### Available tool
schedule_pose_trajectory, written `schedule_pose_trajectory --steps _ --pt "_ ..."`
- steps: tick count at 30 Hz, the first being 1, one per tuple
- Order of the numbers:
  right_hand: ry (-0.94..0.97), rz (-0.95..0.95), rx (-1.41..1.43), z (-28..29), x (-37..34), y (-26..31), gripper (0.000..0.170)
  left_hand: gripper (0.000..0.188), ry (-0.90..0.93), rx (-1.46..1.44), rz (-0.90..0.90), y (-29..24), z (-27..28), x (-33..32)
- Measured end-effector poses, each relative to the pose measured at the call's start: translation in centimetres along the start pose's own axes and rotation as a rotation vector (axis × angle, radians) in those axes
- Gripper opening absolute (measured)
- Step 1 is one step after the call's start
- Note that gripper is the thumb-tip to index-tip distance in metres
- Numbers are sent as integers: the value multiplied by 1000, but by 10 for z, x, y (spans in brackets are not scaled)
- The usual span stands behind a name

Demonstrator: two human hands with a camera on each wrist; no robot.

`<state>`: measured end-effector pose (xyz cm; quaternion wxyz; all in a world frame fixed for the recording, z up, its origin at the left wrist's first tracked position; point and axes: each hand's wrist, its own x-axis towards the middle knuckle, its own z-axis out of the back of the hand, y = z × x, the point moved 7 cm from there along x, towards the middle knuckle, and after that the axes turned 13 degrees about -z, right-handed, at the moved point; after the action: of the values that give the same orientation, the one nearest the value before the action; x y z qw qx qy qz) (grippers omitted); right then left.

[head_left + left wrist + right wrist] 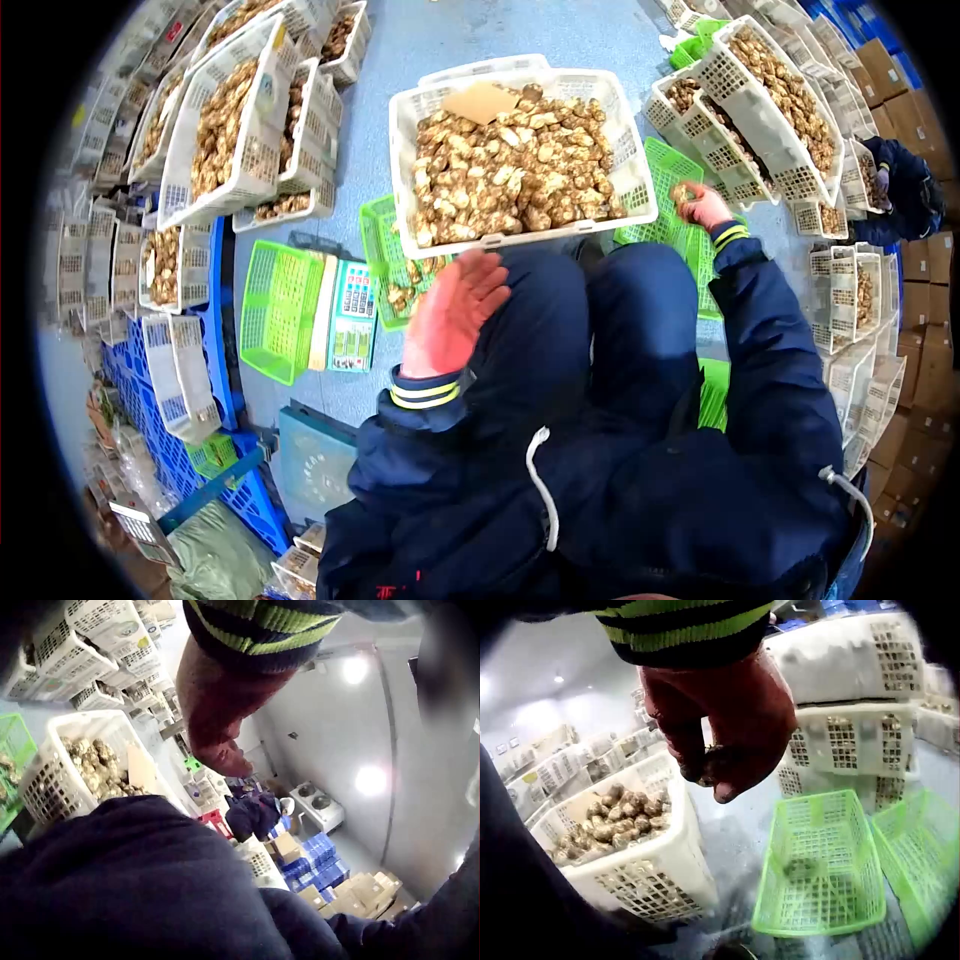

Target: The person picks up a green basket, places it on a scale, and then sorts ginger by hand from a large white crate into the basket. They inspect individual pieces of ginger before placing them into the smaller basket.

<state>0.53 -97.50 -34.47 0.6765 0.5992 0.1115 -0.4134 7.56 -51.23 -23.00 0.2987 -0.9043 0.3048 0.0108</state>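
Note:
My right hand point(708, 208) holds a small knobbly brown tuber point(684, 193) over a green plastic basket point(668, 165) to the right of a white crate point(632, 165). In the right wrist view, curled fingers and thumb pinch the partly hidden tuber, and the green basket point(819, 928) stands on the floor beyond. The white crate is heaped with similar tubers point(510, 175), and a piece of cardboard point(480, 102) lies on top. My left hand point(452, 318) is bare of any object, palm turned up and fingers extended, near the crate's front rim.
Left of the crate, a green basket point(374, 222) contains several tubers. Beside it are a keypad scale point(354, 300) and another green basket point(262, 345). Stacked white crates point(262, 165) line both sides. Another person point(905, 195) is at the far right.

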Motion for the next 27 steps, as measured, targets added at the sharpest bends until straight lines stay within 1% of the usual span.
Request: schedule_pose_trajectory --steps 1,2,3,5,6,7,8,9,10,11,12,13,14,15,16,17,18,19,21,22,23,24,25,26,27 --pt "-5 -127 122 -5 5 -30 65 41 -6 31 -13 -8 2 9" --pt "-30 -166 157 -1 23 -61 66 42 -63 38 -29 -14 5 17" --pt "31 -228 347 0 44 -95 68 42 -119 45 -43 -19 9 25" --pt "-20 -233 366 -3 59 -118 69 38 -108 -3 -81 -28 12 43" --pt "-32 -202 303 -1 66 -122 63 39 -109 -13 -66 -28 17 53" --pt "-36 -208 310 3 74 -125 63 39 -152 22 -65 -28 25 62" --pt "-273 -203 -163 18 81 -124 62 39 -156 8 -55 -25 31 72" --pt "-500 -190 -645 27 79 -107 63 39 -160 -9 -46 -21 37 83" --pt "-584 -255 -691 30 71 -82 68 37 -171 -17 -26 -14 46 95" --pt "-706 -32 -638 32 75 -54 59 37 -170 -20 -19 -6 57 108" --pt "-524 89 -269 31 93 -34 49 37 -187 -28 4 5 69 118" --pt "-394 51 -165 4 59 31 37 38 -208 -38 26 16 82 126" --pt "-376 338 -292 -29 18 106 34 36 -149 -47 10 27 86 137" --pt "-137 490 -210 -57 21 133 30 35 -194 -59 63 38 81 142" --pt "-84 367 -503 -82 31 145 29 35 -176 -56 82 49 78 148" --pt "-59 311 -852 -109 56 139 30 34 -154 -52 101 59 75 154" --pt "12 243 -1072 -138 51 144 31 36 -233 28 149 61 73 154" --pt "24 258 -1286 -153 90 116 34 39 -196 55 129 58 69 155" --pt "-187 452 -1685 -184 150 69 25 39 -219 206 20 43 92 156" --pt "-348 489 -1680 -188 175 53 22 38 -307 391 -70 29 106 154" --pt "-324 397 -1706 -192 168 62 21 36 -335 369 -96 25 133 150" --pt "-301 305 -1732 -196 161 71 20 40 -354 311 -101 24 148 143" --pt "-228 261 -1707 -192 137 91 21 44 -359 253 -107 22 157 141" --pt "-192 352 -1675 -191 135 96 22 44 -334 94 -129 21 166 141" --pt "-147 446 -1643 -189 133 96 24 44 -337 138 -169 19 167 142"
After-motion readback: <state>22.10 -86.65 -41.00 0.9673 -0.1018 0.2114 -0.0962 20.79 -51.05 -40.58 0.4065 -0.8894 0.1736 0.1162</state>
